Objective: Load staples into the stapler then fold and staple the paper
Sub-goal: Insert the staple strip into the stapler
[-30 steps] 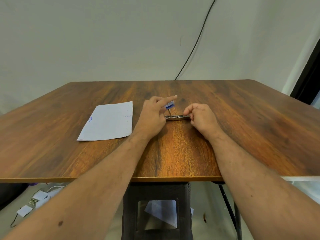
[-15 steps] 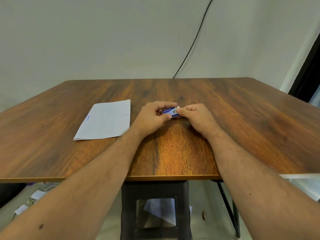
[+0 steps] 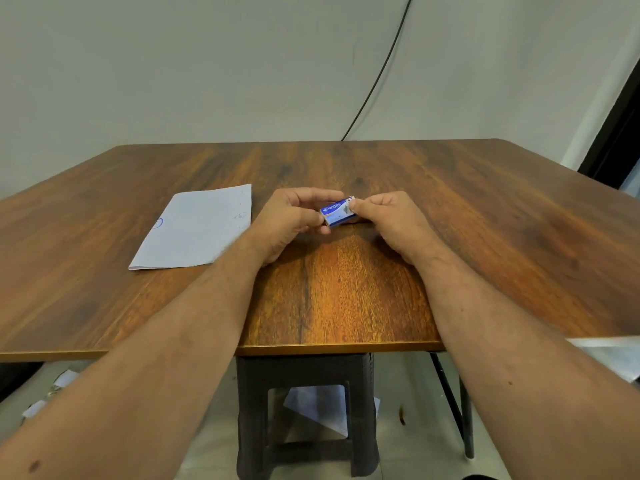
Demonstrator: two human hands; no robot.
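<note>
Paper (image 3: 195,227), a flat white sheet with blue ink marks, lies at 9 o'clock of your hands on the grained wood table (image 3: 485,220). Your left hand (image 3: 294,221) pinches the small blue cardboard staple box (image 3: 337,211); your right hand (image 3: 388,216) pinches its 3 o'clock end. Judged step: opening the box. Next, slide out a strip. Stapler not visible.

The worktop (image 3: 485,216) is brown wood grain with darker streaks and a lighter orange patch near its front edge. The paper (image 3: 197,226) is white with a small blue mark near its left edge. The staple box (image 3: 337,212) is blue with white lettering. The wall (image 3: 207,64) is pale grey-white, crossed by a black cable (image 3: 381,71). The stool (image 3: 304,410) below is dark brown.
</note>
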